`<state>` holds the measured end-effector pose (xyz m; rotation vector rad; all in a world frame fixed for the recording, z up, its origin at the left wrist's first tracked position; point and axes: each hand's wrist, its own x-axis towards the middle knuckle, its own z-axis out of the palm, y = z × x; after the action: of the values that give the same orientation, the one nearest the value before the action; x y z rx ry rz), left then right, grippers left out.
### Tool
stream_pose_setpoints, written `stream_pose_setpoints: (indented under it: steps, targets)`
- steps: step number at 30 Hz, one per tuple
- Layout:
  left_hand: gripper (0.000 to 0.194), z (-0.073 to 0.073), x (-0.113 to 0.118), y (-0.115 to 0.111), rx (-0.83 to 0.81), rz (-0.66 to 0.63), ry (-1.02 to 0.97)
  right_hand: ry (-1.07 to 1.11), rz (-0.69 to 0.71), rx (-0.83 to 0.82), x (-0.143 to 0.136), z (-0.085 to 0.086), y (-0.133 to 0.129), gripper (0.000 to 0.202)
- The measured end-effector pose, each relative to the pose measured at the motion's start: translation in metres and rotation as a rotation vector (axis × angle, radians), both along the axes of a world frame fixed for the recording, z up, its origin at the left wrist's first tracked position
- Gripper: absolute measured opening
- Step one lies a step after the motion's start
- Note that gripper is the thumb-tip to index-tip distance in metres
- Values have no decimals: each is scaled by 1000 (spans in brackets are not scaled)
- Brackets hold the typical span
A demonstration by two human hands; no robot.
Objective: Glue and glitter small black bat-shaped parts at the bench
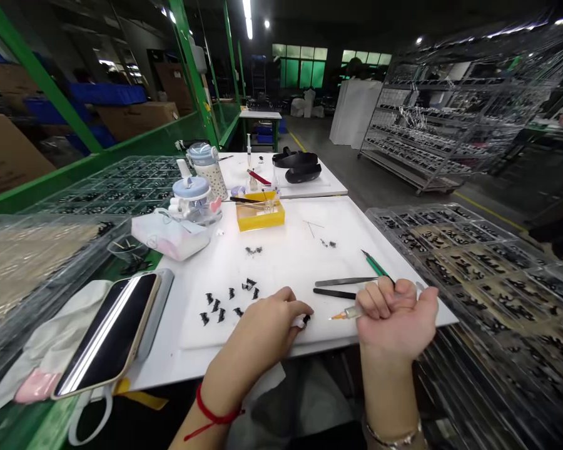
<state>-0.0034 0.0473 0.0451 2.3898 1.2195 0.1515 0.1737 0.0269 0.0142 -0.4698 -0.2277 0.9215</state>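
My left hand (267,322), with a red cord at the wrist, pinches a small black part (306,319) between thumb and fingers, low over the white board. Something white shows beside the part, too small to name. In my right hand (396,319), palm up with fingers curled, lies a dispensing syringe (349,312); its orange tip points left toward the left hand, a gap between them. Several more black parts (216,305) are scattered on the board left of my left hand. Just beyond my right hand lie tweezers (344,282), a black tool (333,292) and a green-handled tool (374,262).
A yellow tray (261,220) holding small items stands mid-board. At left are a phone (110,325), a tissue pack (171,234), a jar (194,200) and a patterned cup (209,169). Compartment trays (450,237) of black parts flank the table. A black case (303,174) lies farther back.
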Motion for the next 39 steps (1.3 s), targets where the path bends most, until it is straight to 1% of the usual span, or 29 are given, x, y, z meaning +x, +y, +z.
stream_pose_setpoints:
  steps: [3, 8, 13, 18, 25, 39]
  targets:
    - [27, -6, 1, -5, 13, 51, -24, 3, -61, -34, -8, -1, 7, 50]
    - [29, -22, 2, -20, 12, 187, -122, -5, -89, -102, -19, 0, 12, 48]
    - [26, -32, 3, -24, -16, 248, -213, -23, -93, -140, -20, -3, 15, 48]
    - [24, -34, 3, -22, -49, 283, -253, -46, -98, -155, -19, -6, 15, 48]
    - [23, -34, 3, -20, -85, 297, -290, -65, -103, -166, -20, -7, 17, 48]
    - [22, -33, 4, -20, -83, 299, -301, -65, -121, -204, -23, -5, 19, 49]
